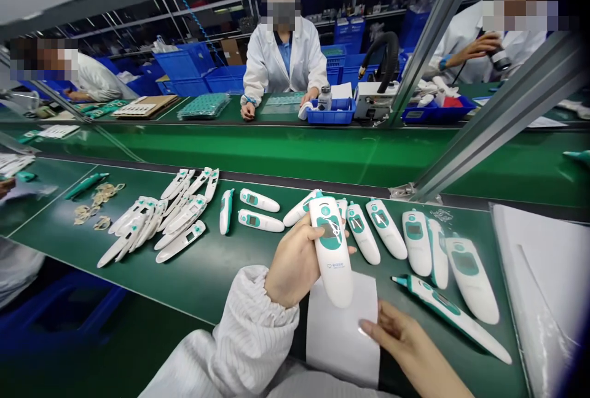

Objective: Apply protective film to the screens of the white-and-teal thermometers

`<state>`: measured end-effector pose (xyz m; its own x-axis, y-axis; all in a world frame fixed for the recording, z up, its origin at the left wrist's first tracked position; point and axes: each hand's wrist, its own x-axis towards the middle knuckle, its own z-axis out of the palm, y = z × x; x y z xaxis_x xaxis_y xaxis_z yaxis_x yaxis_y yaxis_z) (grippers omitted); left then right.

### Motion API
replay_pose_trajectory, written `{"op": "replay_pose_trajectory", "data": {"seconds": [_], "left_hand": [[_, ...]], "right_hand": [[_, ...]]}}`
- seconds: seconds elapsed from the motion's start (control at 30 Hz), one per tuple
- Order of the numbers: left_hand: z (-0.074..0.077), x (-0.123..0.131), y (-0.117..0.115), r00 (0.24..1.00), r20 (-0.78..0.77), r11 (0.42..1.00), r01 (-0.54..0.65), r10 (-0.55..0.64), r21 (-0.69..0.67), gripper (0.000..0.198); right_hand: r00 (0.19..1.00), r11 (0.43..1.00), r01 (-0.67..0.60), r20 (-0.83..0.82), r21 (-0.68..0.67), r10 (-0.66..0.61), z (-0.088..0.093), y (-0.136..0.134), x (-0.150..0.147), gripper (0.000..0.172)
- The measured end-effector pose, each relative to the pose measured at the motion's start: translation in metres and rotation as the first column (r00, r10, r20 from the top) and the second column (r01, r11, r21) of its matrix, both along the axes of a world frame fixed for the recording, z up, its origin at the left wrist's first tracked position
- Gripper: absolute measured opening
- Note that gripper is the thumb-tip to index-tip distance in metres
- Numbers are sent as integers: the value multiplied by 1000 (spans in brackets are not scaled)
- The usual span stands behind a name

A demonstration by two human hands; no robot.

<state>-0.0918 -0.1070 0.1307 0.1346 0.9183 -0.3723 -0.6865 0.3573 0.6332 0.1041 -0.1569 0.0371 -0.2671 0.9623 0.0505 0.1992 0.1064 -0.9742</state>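
My left hand [292, 260] is closed round a white and teal handheld thermometer [335, 269], held up with its small display towards me. A pale line pattern shows across that display. Below it lies a white sheet of paper [338, 349], its right edge gripped between the thumb and fingers of my right hand [403, 336]. Several more thermometers [386, 229] rest on the green bench behind and to the right of my hands. One teal-backed thermometer [456, 318] lies on its side near my right hand.
White casing shells [184, 217] are heaped on the left, beside tan rubber bands [99, 201]. A sloping metal post [502, 109] rises on the right, near a plastic-covered white stack [544, 300]. Beyond the green belt [276, 146], a co-worker [286, 60] sits facing me.
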Motion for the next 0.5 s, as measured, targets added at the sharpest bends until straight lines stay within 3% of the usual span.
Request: {"op": "replay_pose_trajectory", "data": {"seconds": [0.07, 0.13, 0.23, 0.3, 0.37, 0.5], "left_hand": [[4, -11, -5, 999, 15, 1000, -28, 29, -6, 29], [7, -26, -12, 996, 49, 996, -80, 78, 35, 26], [12, -48, -20, 984, 106, 980, -159, 146, 118, 23], [15, -59, -24, 976, 131, 971, -193, 175, 142, 24], [17, -68, -27, 969, 158, 964, -214, 189, 157, 29], [18, -82, -26, 965, 182, 955, -223, 188, 198, 39]], "right_hand": [[991, 980, -130, -20, -150, 129, 21, 16, -9, 13], [999, 985, -39, 8, -168, 41, 49, 49, -13, 17], [982, 978, 186, 46, -93, -182, 87, 125, -25, 19], [952, 958, 260, -133, -121, -276, 104, 185, -46, 14], [920, 955, 250, -268, -159, -285, 113, 243, -73, 8], [930, 958, 215, -258, -192, -261, 107, 328, -125, 14]]}}
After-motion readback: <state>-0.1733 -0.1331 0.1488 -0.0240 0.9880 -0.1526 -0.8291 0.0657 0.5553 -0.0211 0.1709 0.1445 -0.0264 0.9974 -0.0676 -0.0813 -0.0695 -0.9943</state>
